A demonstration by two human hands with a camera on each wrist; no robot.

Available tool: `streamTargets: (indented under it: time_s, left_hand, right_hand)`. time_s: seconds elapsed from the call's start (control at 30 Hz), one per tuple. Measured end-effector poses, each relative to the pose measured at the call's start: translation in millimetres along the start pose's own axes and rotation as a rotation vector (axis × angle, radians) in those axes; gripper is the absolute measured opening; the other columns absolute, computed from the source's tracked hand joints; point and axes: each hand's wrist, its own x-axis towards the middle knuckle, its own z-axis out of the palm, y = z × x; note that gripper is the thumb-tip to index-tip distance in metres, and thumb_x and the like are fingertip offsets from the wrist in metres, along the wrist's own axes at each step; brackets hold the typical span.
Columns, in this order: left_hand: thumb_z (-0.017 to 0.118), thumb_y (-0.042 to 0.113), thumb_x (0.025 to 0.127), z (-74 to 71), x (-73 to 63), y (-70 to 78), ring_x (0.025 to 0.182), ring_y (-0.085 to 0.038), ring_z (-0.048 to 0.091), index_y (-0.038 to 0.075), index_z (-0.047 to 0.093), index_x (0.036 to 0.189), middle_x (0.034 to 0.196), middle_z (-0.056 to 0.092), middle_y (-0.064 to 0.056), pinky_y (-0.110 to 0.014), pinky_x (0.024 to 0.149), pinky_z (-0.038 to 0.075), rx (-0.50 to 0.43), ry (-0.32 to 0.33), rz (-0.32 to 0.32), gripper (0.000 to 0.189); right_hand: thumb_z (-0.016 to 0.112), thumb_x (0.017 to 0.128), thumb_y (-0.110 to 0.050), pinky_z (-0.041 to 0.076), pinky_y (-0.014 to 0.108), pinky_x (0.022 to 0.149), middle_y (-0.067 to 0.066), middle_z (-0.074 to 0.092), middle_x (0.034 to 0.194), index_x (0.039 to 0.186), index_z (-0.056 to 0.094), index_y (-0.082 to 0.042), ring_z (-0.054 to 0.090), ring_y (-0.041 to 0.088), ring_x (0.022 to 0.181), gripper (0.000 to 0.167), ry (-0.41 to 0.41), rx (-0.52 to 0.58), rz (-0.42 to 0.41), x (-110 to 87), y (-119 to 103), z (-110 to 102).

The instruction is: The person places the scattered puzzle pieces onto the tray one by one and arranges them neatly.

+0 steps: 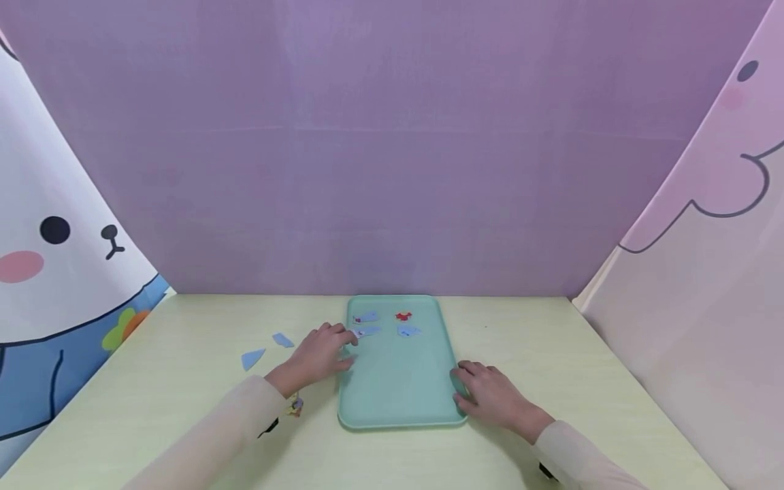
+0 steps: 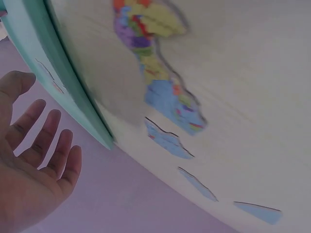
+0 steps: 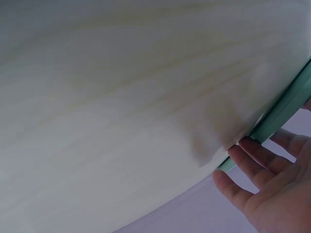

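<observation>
At the tray (image 1: 404,388), the left hand (image 1: 321,354), fingers loosely spread, hangs beside a blue piece (image 1: 371,331); opposite, the right hand (image 1: 495,398) rests relaxed fingers on the rim (image 1: 401,427).

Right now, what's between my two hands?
The green tray, its surface bare straight across from your left hand to your right hand, in the head view.

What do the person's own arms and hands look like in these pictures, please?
The left sleeve and right sleeve are long, plain and pale cream. The left hand and right hand are bare, without gloves. A small black piece shows beside each sleeve, too small to identify.
</observation>
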Motion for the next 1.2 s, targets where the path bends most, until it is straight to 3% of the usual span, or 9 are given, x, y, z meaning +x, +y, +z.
streamTargets:
  time_s: [0.2,0.53,0.7,0.83,1.2]
  left_hand:
    - [0.071,0.023,0.076,-4.0,-21.4,-14.0,0.083,-0.019,0.051,0.014,0.065,0.099,0.095,0.061,0.000,-0.033,0.063,0.044,-0.019,0.011,0.048,0.025]
    - [0.071,0.019,0.076,-17.8,-50.1,-36.8,0.087,-0.020,0.056,0.011,0.064,0.104,0.096,0.063,-0.002,-0.035,0.075,0.046,-0.083,-0.045,0.103,0.030]
    - [0.071,0.017,0.076,-23.1,-60.2,-48.1,0.088,-0.021,0.055,0.009,0.063,0.106,0.098,0.062,-0.002,-0.035,0.075,0.046,-0.125,-0.086,0.173,0.032]
    - [0.069,0.017,0.077,-26.3,-66.8,-56.4,0.091,-0.020,0.054,0.010,0.064,0.106,0.100,0.062,0.001,-0.035,0.076,0.046,-0.144,-0.122,0.185,0.031]
    - [0.071,0.012,0.074,-27.9,-78.1,-73.8,0.091,-0.015,0.051,0.019,0.066,0.105,0.103,0.061,0.009,-0.032,0.076,0.045,-0.108,-0.205,0.262,0.032]
  right_hand:
    - [0.060,0.085,-0.031,0.047,0.046,0.084,0.015,0.058,0.117,0.116,0.058,-0.005,0.055,0.030,0.108,0.041,-0.007,0.000,0.001,0.0,-0.2,-1.0]
    - [0.059,0.085,-0.031,0.047,0.047,0.084,0.015,0.057,0.118,0.117,0.058,-0.005,0.055,0.030,0.108,0.041,-0.010,0.003,0.005,-0.7,0.6,-0.9]
    - [0.060,0.084,-0.029,0.047,0.047,0.084,0.016,0.057,0.117,0.116,0.058,-0.004,0.055,0.031,0.108,0.041,0.008,-0.001,-0.001,-0.4,0.3,-1.1]
    - [0.061,0.084,-0.028,0.047,0.047,0.084,0.016,0.057,0.117,0.115,0.058,-0.003,0.055,0.031,0.108,0.040,0.008,0.001,-0.003,0.0,-0.6,-2.8]
    - [0.060,0.084,-0.027,0.047,0.047,0.084,0.016,0.057,0.117,0.115,0.058,-0.004,0.055,0.031,0.108,0.039,0.008,0.008,-0.004,-0.4,-1.2,-1.2]
